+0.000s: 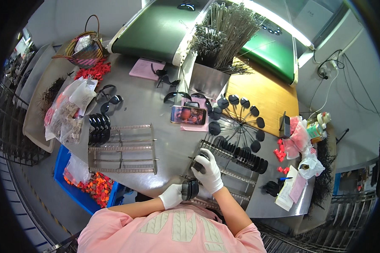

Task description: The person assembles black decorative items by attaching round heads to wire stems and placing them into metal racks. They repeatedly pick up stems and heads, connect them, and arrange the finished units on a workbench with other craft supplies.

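Note:
White gloves cover both hands. My left hand [172,197], low in the middle, is closed around a stack of dark lenses [191,189] standing side by side. Just above and to its right, my right hand [210,172] pinches another dark lens piece [200,163]; its exact shape is partly hidden by the fingers. This hand is over the left side of a metal slotted rack [239,177]. A row of dark lenses [240,157] stands along that rack's far rail. To the left lies a second slotted rack [133,170], with several glossy dark lenses [99,129] at its left end.
A round wire stand [240,123] bearing dark lenses is beyond the right rack. Near it lie a phone [188,115] and loose sunglasses [168,76]. A blue bin [61,170] of orange-red pieces sits lower left. Green conveyor belts [154,33] and bundled wire rods [228,38] are behind.

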### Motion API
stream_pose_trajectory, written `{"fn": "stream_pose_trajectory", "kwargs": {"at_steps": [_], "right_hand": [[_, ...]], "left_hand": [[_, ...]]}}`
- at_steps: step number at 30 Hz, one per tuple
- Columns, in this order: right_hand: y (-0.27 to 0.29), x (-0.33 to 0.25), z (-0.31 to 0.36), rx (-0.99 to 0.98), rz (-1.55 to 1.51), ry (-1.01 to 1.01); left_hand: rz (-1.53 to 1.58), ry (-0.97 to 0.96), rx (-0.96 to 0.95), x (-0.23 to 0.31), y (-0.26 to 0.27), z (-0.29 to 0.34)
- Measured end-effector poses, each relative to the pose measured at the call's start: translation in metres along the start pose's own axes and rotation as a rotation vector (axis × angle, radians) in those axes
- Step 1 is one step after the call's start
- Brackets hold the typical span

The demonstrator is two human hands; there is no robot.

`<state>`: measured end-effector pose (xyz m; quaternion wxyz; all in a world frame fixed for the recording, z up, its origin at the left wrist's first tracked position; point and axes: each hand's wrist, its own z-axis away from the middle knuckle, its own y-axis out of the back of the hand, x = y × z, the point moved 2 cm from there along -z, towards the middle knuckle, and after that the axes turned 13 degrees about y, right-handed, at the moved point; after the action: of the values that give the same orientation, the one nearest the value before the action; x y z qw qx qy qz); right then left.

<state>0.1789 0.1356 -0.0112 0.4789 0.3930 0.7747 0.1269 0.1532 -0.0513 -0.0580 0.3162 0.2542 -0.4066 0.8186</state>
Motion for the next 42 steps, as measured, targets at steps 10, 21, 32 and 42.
{"fn": "stream_pose_trajectory", "kwargs": {"at_steps": [10,21,32,42], "right_hand": [[0.044,0.001,0.037,-0.160,0.097,-0.089],[0.092,0.009,0.074,-0.221,0.443,-0.009],[0.094,-0.082,0.051,-0.134,-0.193,-0.095],[0.115,-0.011,0.108,0.563,-0.470,-0.601]], "left_hand": [[-0.214,0.074,0.072,0.011,0.003,0.005],[-0.213,0.117,0.130,0.021,-0.006,0.008],[-0.540,0.062,-0.215,0.030,-0.073,-0.038],[-1.830,-1.002,0.066,0.117,-0.063,-0.037]]}}
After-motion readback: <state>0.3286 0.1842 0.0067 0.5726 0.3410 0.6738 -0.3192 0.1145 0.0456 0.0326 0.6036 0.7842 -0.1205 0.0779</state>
